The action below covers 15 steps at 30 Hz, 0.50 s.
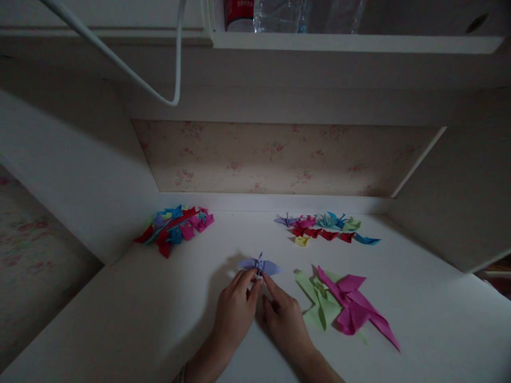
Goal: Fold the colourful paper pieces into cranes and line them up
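So the left hand [235,304] has a pinch going, thumb and fingertips closed on the near side of a purple paper crane [260,265]. The right hand [284,315] has its index fingertip up against the crane too, but the thumb sits lower and apart from it, so I can't tell if that side is really pinching or just steadying.

The crane's around mid-width on the white desk [239,230], just past the fingertips toward the back edge. Its long axis is the wingspan, pretty much parallel to that back edge, one wing out to each side of the fingers. Neither hand is clearly nearer, they meet right at the body. I'd guess any next move hinges on that: fingers in the middle, wings free at both ends.

Going outward, a green paper crane [325,308] and a pink paper crane [353,306] overlap just right of the right hand, both way bigger than the purple one. The pink one's long axis slants toward the desk's front right corner. A strip of little folded pieces [327,234] runs along the back edge on the right, and a mixed colorful heap [175,230] is by the back left corner. Overhead there's a shelf [351,43] with a red can [240,11], plus a white cable [120,66] hanging down.
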Motion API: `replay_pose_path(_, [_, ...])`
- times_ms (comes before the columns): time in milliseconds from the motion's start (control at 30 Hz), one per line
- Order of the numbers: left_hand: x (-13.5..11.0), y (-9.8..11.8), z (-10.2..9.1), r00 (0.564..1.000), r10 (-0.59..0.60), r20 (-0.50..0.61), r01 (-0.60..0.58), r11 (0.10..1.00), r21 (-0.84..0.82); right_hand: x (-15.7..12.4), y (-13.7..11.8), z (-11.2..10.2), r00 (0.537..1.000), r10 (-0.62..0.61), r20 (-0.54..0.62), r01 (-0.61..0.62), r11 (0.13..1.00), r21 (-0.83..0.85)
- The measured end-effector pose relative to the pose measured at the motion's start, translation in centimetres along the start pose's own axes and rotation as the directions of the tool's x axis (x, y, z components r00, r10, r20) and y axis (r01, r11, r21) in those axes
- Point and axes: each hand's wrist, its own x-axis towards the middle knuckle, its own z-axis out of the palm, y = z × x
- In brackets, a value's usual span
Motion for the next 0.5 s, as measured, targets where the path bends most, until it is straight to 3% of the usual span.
replay_pose_path(167, [0.3, -0.2, -0.5, 0.999, 0.014, -0.036, -0.010, 0.994, 0.107, -0.1, 0.1, 0.3, 0.999, 0.022, 0.023, -0.023, 0.998, 0.058])
replay_pose_path(333, [0.8, 0.3, -0.3, 0.998, -0.019, -0.063, 0.031, 0.979, 0.200, -1.0, -0.5, -0.3, 0.995, 0.027, 0.092, -0.029, 0.999, 0.014])
replay_pose_path(433, [1.5, 1.2, 0.0, 0.997, -0.041, -0.068, 0.052, 0.984, 0.168, -2.5, -0.7, -2.2, 0.974, 0.120, 0.193, -0.132, 0.990, 0.051])
replay_pose_path(500, [2.2, 2.2, 0.4, 0.997, -0.050, -0.055, 0.057, 0.989, 0.140, -3.7, -0.7, -4.5, 0.962, 0.169, 0.216, -0.193, 0.976, 0.097])
